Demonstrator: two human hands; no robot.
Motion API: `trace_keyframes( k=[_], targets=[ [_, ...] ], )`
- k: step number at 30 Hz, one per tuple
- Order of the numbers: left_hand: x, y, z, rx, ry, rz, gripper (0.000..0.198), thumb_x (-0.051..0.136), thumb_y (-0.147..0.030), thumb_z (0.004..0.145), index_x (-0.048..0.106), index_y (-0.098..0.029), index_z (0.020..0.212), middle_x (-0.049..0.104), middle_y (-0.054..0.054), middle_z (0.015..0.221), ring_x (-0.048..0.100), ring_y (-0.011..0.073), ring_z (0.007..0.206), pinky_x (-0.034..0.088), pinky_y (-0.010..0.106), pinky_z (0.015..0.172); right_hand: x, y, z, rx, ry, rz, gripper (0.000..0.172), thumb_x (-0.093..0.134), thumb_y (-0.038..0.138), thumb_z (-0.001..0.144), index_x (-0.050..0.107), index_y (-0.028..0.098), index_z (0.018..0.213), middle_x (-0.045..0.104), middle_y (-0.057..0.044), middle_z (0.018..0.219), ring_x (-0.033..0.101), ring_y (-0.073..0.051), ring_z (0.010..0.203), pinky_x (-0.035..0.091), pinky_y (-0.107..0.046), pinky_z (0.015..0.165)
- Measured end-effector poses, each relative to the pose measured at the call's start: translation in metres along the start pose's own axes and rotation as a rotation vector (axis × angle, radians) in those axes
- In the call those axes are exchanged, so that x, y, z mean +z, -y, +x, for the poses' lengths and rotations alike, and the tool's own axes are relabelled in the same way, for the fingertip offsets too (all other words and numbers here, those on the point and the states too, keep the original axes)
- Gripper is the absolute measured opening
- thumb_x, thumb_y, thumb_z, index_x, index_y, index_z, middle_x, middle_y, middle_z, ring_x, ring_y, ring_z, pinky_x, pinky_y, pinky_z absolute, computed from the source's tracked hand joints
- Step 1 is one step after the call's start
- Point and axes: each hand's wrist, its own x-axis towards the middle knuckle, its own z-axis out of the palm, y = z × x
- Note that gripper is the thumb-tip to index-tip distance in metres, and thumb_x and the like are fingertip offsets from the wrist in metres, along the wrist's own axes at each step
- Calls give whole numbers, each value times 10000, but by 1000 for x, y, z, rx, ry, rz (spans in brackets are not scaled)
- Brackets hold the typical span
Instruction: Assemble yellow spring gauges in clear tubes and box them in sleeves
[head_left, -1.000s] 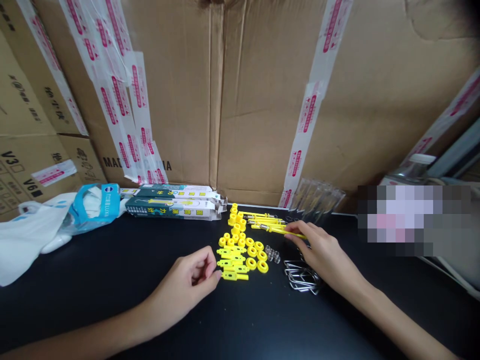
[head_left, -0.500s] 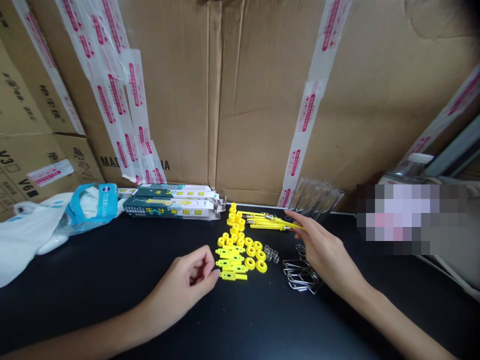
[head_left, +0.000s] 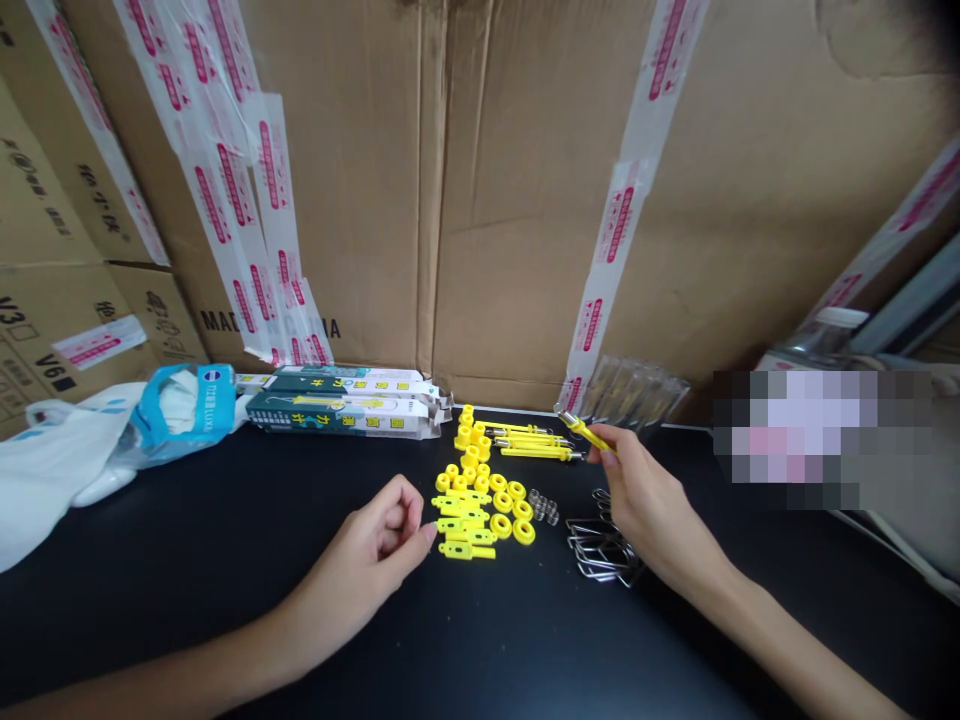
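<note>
My right hand pinches a thin yellow rod with a metal tip and holds it lifted above the black table. More yellow rods lie in a row just left of it. My left hand rests on the table with its fingers curled, the fingertips beside a row of flat yellow clips. I cannot make out anything in it. Yellow rings, small yellow caps, metal springs and bent wire frames lie between my hands.
Taped cardboard boxes wall off the back and left. Printed packages lie at the back, with a blue-and-white bag and a white bag to their left. Clear sleeves lean at the back right.
My right hand has picked one yellow rod up from the row and tilted it upward. My left hand has shifted slightly toward the clips, still curled.
</note>
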Motion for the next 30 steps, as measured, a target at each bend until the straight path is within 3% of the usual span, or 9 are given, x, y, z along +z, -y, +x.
trace_keyframes(
  k=[4, 8, 11, 18, 21, 24, 27, 30],
  targets=[
    [-1, -2, 0, 36, -41, 63, 238, 549, -363, 909, 386, -231, 794, 336, -103, 622, 270, 84, 518, 204, 203, 469, -3, 9, 1, 1, -27, 21, 258, 344, 267, 1002, 469, 201, 1218, 659, -169, 1105, 689, -298, 963, 546, -431, 847],
    [-2, -8, 0, 106, -140, 191, 183, 557, -333, 878, 430, -222, 805, 384, -77, 671, 366, 106, 593, 299, 200, 513, -1, 13, 0, 0, -12, 49, 255, 373, 330, 1024, 474, 213, 1228, 644, -168, 1168, 688, -295, 984, 540, -427, 856],
    [-2, -11, 0, 113, -143, 215, 143, 547, -334, 862, 477, -215, 828, 408, -57, 710, 405, 122, 633, 338, 200, 519, 1, 16, -1, -3, 4, 66, 251, 374, 350, 1038, 487, 219, 1219, 647, -156, 1152, 688, -292, 975, 538, -426, 837],
    [-6, -8, 6, 115, -171, 243, 125, 553, -322, 852, 544, -208, 901, 418, -47, 731, 426, 137, 666, 338, 212, 533, 1, 31, -5, -32, 49, 112, 180, 400, 352, 1043, 507, 222, 1105, 635, -97, 1009, 669, -231, 815, 541, -373, 753],
    [-8, -6, 9, 113, -180, 242, 117, 552, -316, 845, 539, -209, 891, 430, -47, 727, 442, 136, 667, 333, 219, 543, -1, 36, -9, -50, 78, 133, 145, 360, 313, 1061, 485, 243, 1037, 622, -29, 843, 637, -180, 669, 531, -292, 628],
    [-8, -6, 10, 113, -170, 226, 117, 546, -322, 842, 520, -210, 863, 446, -47, 721, 455, 135, 663, 339, 224, 550, -5, 39, -12, -91, 100, 146, 150, 298, 254, 1073, 444, 238, 1102, 610, -1, 781, 594, -152, 576, 508, -252, 547],
    [-7, -9, 9, 118, -162, 214, 127, 538, -333, 849, 507, -210, 843, 459, -43, 730, 447, 130, 656, 325, 220, 536, -10, 44, -13, -186, 121, 155, 241, 254, 221, 1071, 410, 219, 1255, 645, -49, 913, 640, -162, 697, 539, -278, 650],
    [-6, -11, 8, 118, -155, 203, 142, 521, -348, 867, 496, -213, 832, 461, -43, 736, 418, 119, 623, 292, 214, 502, -14, 50, -15, -303, 188, 137, 257, 397, 286, 1048, 475, 231, 1287, 657, -76, 1014, 678, -211, 882, 544, -339, 765]
  ],
)
